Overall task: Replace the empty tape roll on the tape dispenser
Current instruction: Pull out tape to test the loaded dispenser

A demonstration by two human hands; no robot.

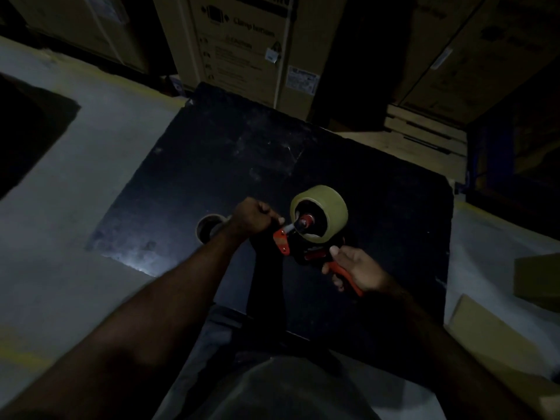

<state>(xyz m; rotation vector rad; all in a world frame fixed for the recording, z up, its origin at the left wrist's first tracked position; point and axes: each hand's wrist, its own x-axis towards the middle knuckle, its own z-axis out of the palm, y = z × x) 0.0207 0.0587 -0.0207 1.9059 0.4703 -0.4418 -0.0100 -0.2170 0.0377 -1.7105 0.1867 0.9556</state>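
2 hands split the work: right hand [359, 269] grips the dispenser [306, 254] steady; left hand [253, 218] pinches the loose end of the new roll [328, 212], apparently to thread it.

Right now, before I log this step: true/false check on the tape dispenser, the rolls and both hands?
1. A full tape roll sits on the dispenser. True.
2. The right hand lies flat on the table. False: it grips the dispenser's orange handle.
3. An empty core lies on the table, left of the dispenser. True.
4. The left hand holds the empty core. False: it pinches at the dispenser's front end, and the core lies on the table beyond its wrist.
5. Cardboard boxes stand beyond the table. True.
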